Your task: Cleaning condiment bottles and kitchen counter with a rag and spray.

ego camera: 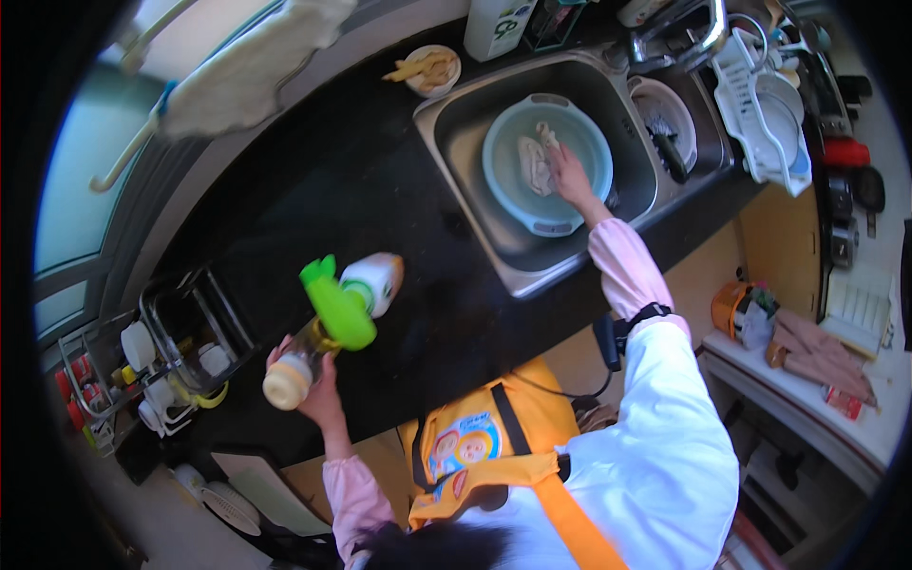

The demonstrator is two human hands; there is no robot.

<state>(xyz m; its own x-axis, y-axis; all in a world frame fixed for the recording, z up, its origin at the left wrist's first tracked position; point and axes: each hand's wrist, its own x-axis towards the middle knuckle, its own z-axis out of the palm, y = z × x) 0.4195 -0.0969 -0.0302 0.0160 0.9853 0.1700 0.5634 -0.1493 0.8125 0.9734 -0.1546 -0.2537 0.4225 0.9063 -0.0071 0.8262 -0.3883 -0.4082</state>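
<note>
My left hand (324, 388) grips a clear bottle with a cream-coloured cap (286, 382) over the dark countertop (427, 335). Right beside that bottle is a white spray bottle (375, 280) with a bright green trigger head (338, 306); whether they touch cannot be told. My right hand (568, 174) reaches into a light blue plastic basin (499, 192) in the steel sink and holds part of a wet whitish cloth (534, 164). The basin holds cloudy water.
A bowl of yellowish pieces (432, 71) stands behind the sink (463, 178). The second sink bowl holds a pale basin (680, 107) with a black-handled utensil. At right is a white dish rack (759, 135); at left, a metal rack (192, 335). A faucet (677, 43) rises behind.
</note>
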